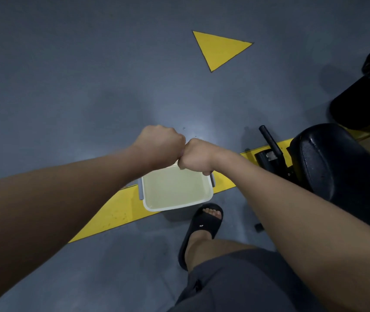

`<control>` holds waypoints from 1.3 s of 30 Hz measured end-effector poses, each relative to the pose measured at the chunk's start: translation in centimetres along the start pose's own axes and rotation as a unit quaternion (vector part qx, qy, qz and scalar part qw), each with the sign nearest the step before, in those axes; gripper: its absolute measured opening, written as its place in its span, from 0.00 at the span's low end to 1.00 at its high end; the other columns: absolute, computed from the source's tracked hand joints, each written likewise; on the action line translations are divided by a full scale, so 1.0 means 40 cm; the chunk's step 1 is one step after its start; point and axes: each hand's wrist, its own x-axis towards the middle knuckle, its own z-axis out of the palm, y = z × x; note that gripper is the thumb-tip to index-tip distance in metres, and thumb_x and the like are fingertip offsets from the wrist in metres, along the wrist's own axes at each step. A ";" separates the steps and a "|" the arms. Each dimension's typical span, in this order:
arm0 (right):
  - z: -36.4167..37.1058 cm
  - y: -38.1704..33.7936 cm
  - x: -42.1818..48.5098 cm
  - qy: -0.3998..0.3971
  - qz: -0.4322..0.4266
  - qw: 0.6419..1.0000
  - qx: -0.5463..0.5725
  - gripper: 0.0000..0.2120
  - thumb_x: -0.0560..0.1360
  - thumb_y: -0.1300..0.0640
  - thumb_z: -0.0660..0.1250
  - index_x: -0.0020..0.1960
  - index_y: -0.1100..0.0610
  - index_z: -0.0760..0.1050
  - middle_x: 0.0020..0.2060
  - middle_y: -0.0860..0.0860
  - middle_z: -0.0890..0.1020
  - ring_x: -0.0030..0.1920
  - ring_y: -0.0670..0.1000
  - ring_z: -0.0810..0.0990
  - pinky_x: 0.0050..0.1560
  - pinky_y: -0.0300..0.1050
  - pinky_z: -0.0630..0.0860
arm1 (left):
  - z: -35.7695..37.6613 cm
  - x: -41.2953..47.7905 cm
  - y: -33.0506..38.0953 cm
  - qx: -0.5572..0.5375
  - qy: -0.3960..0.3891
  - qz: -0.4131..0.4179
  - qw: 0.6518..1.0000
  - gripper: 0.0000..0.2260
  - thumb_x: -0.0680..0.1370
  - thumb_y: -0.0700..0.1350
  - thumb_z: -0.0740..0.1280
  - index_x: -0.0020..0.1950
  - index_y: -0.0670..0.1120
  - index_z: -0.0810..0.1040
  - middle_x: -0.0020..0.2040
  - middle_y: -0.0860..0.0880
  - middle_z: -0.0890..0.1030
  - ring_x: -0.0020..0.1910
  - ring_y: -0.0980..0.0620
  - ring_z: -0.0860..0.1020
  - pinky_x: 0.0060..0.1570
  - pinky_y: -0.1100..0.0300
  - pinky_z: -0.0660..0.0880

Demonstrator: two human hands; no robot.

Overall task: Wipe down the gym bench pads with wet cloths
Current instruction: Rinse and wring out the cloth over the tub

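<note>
Fists meet over a white bucket (179,207): the left grip (160,146) and the right grip (196,157) are both curled tight with the backs of the hands turned up, and they touch knuckle to knuckle. Whether something is pressed inside the fingers I cannot tell, because the fingers hide it. Directly under the grips the bucket stands on the grey floor (66,86), partly on a yellow line (116,212), and it holds pale water (175,188) almost to the rim. To the right of the right grip, and a little lower, is the black bench pad (328,167), shiny on its rounded end. A short black bar (270,140) stands up between this pad and the grips. A second black pad (359,102) lies farther right and beyond. Ahead of the grips, well apart, a yellow triangle (219,49) is painted on the floor. On the near side of the bucket, just beside it, a foot in a black slipper (202,230) rests on the floor.
</note>
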 end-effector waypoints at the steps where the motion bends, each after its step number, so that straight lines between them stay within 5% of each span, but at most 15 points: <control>1: 0.010 0.008 -0.002 0.058 -0.022 0.997 -0.047 0.12 0.75 0.58 0.62 0.34 0.55 0.65 0.30 0.50 0.68 0.32 0.56 0.69 0.30 0.41 0.63 | -0.002 0.006 0.001 -0.034 -0.022 -0.025 0.999 0.06 0.80 0.48 0.62 0.46 0.49 0.78 0.41 0.48 0.77 0.39 0.42 0.74 0.37 0.57 0.68; 4: 0.022 0.039 -0.018 0.233 -0.106 0.948 -0.189 0.09 0.77 0.55 0.62 0.40 0.52 0.64 0.38 0.48 0.68 0.39 0.56 0.70 0.34 0.45 0.62 | -0.016 0.028 0.005 -0.170 -0.141 -0.077 0.972 0.09 0.78 0.47 0.63 0.40 0.45 0.76 0.33 0.47 0.73 0.34 0.43 0.74 0.33 0.57 0.72; 6: 0.023 0.050 -0.030 0.272 -0.170 0.920 -0.227 0.06 0.76 0.59 0.64 0.47 0.52 0.67 0.43 0.49 0.68 0.41 0.56 0.71 0.34 0.46 0.59 | -0.031 0.034 0.003 -0.339 -0.262 -0.108 0.897 0.10 0.74 0.41 0.64 0.35 0.45 0.67 0.28 0.47 0.65 0.26 0.48 0.64 0.27 0.61 0.60; 8: 0.026 0.049 -0.037 0.289 -0.200 0.903 -0.248 0.10 0.75 0.60 0.68 0.54 0.56 0.70 0.45 0.51 0.71 0.44 0.56 0.74 0.34 0.46 0.60 | -0.056 0.031 -0.006 -0.478 -0.367 -0.114 0.790 0.17 0.73 0.36 0.64 0.33 0.50 0.59 0.29 0.49 0.56 0.28 0.50 0.53 0.31 0.60 0.50; 11: 0.013 0.029 -0.057 0.299 -0.168 0.894 -0.289 0.05 0.75 0.58 0.68 0.46 0.55 0.71 0.42 0.49 0.71 0.42 0.55 0.72 0.29 0.44 0.53 | -0.071 0.017 -0.008 -0.507 -0.407 -0.088 0.755 0.22 0.75 0.35 0.65 0.32 0.51 0.56 0.30 0.50 0.53 0.28 0.51 0.51 0.32 0.60 0.48; 13: 0.006 0.023 -0.062 0.286 -0.127 0.888 -0.336 0.12 0.74 0.58 0.65 0.35 0.53 0.65 0.34 0.46 0.68 0.35 0.53 0.68 0.30 0.41 0.55 | -0.060 0.018 0.005 -0.449 -0.367 -0.094 0.809 0.18 0.74 0.35 0.65 0.33 0.49 0.59 0.28 0.49 0.56 0.26 0.50 0.54 0.30 0.62 0.51; 16: 0.005 0.006 -0.056 0.231 -0.071 0.920 -0.309 0.14 0.72 0.59 0.64 0.32 0.52 0.63 0.30 0.47 0.67 0.34 0.55 0.70 0.36 0.42 0.67 | -0.037 0.020 0.029 -0.221 -0.222 -0.059 0.948 0.08 0.74 0.39 0.64 0.35 0.43 0.71 0.29 0.45 0.71 0.27 0.45 0.69 0.28 0.60 0.65; 18: 0.005 -0.006 -0.050 0.194 -0.048 0.946 -0.255 0.12 0.72 0.59 0.64 0.33 0.52 0.64 0.31 0.48 0.68 0.37 0.57 0.73 0.38 0.43 0.69 | -0.014 0.014 0.038 -0.160 -0.130 -0.048 0.977 0.07 0.76 0.39 0.63 0.37 0.43 0.74 0.32 0.46 0.72 0.31 0.45 0.72 0.33 0.58 0.68; 24: 0.026 -0.006 -0.034 0.119 0.004 0.988 -0.094 0.09 0.74 0.59 0.62 0.35 0.52 0.67 0.34 0.50 0.73 0.39 0.57 0.74 0.35 0.42 0.68 | 0.015 -0.001 0.026 -0.095 -0.050 -0.029 0.994 0.05 0.75 0.40 0.62 0.40 0.45 0.76 0.33 0.49 0.68 0.33 0.43 0.71 0.36 0.57 0.69; 30: 0.029 0.005 -0.010 0.060 0.037 0.997 0.002 0.09 0.73 0.59 0.59 0.35 0.57 0.70 0.31 0.54 0.76 0.28 0.57 0.74 0.29 0.39 0.69 | 0.000 0.017 0.014 0.035 -0.009 0.051 0.998 0.08 0.78 0.43 0.62 0.47 0.45 0.80 0.45 0.45 0.82 0.37 0.41 0.72 0.31 0.60 0.61; 33: 0.026 0.011 -0.010 0.035 0.054 0.997 0.035 0.09 0.74 0.58 0.60 0.35 0.56 0.68 0.29 0.53 0.71 0.22 0.55 0.68 0.28 0.39 0.65 | -0.006 0.028 0.017 0.067 -0.004 0.074 0.995 0.06 0.78 0.45 0.63 0.47 0.46 0.80 0.46 0.45 0.83 0.38 0.41 0.74 0.31 0.61 0.58; 39: 0.013 0.027 -0.015 -0.024 0.093 0.970 0.223 0.10 0.75 0.58 0.65 0.41 0.52 0.64 0.28 0.48 0.58 0.27 0.51 0.54 0.30 0.41 0.52 | -0.027 0.053 0.014 0.097 -0.015 0.116 0.988 0.05 0.75 0.48 0.67 0.43 0.49 0.72 0.46 0.46 0.83 0.41 0.41 0.78 0.34 0.59 0.61</control>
